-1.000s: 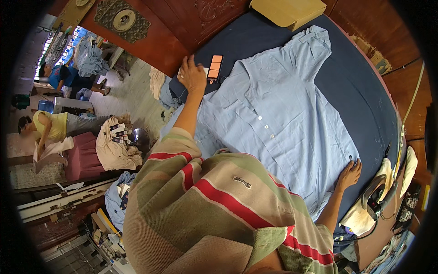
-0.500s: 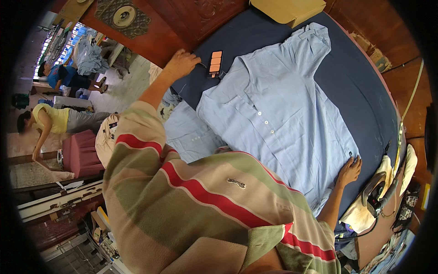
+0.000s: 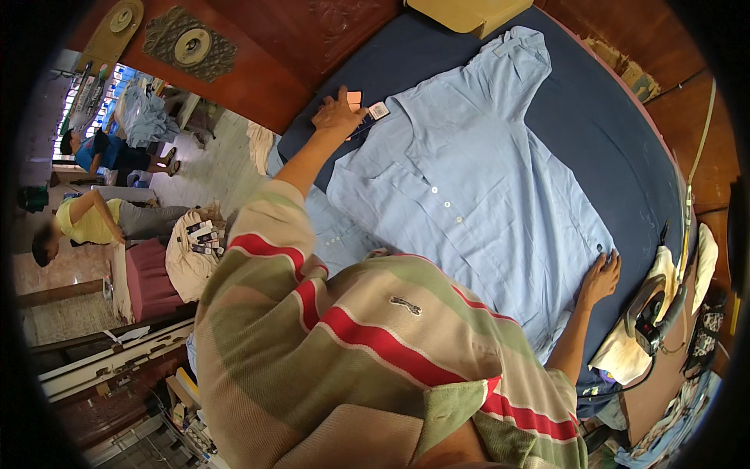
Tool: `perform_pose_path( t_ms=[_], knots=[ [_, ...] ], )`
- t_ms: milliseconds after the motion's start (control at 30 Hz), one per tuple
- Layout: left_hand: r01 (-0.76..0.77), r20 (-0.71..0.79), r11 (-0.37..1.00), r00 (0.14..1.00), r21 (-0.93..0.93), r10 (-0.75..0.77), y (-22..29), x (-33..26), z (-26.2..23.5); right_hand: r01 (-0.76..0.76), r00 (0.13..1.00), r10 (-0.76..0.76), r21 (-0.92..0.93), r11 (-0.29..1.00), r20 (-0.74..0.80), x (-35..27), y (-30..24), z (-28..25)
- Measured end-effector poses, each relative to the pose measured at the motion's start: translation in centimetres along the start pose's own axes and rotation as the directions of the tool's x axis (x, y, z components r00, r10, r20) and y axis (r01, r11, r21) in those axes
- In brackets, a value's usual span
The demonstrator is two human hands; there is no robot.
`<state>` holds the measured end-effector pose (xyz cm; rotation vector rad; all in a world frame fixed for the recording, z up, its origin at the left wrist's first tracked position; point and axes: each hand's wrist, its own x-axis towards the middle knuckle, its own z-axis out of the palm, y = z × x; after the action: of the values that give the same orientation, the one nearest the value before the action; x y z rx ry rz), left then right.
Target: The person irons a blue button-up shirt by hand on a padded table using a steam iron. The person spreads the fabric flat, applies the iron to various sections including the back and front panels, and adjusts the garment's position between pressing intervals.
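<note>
A small hang tag [image 3: 379, 110] — white, roughly square, tilted — lies at the collar end of the light blue shirt [image 3: 469, 195], and just beside it an orange-pink card [image 3: 355, 99] shows partly from under the left hand [image 3: 338, 116], whose fingers rest on it. On the floor to the left, a stack of small dark packets with pale labels [image 3: 205, 236] sits on top of a cream cloth bundle [image 3: 187, 266] — too small to tell more. At the top edge, a flat tan cardboard box [image 3: 469, 12] rests on the dark blue padded table [image 3: 625, 156].
</note>
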<state>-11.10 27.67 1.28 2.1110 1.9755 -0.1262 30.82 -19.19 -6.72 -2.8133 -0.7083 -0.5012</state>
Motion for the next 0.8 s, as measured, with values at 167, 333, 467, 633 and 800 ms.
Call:
perform_pose_path(
  t_ms=[167,333,467,633,800],
  knots=[
    [-0.021,-0.054,0.991,0.998,-0.133,0.014,-2.2,1.9,1.4,-0.004,1.000,0.004,-0.010,1.000,0.016,0.0,-0.3,0.0],
    [0.055,0.018,0.784,0.998,-0.619,-0.056,-3.0,1.8,1.4,-0.007,0.999,0.008,0.029,1.000,-0.036,0.2,0.4,0.0],
    [-0.176,0.008,0.856,0.979,-0.485,0.206,-4.5,0.7,2.9,0.138,0.913,-0.192,-0.169,0.976,-0.359,1.6,-5.6,-4.5],
    [0.042,0.011,-0.110,0.963,-0.993,0.270,-6.0,0.7,-0.7,0.036,0.898,-0.416,0.915,0.401,0.146,2.2,-24.2,-7.3],
    [0.016,-0.116,-0.395,0.945,-0.918,0.307,-3.3,-0.6,-2.8,-0.145,0.676,-0.719,0.986,0.088,0.163,-0.6,-44.4,-7.4]
  ],
)
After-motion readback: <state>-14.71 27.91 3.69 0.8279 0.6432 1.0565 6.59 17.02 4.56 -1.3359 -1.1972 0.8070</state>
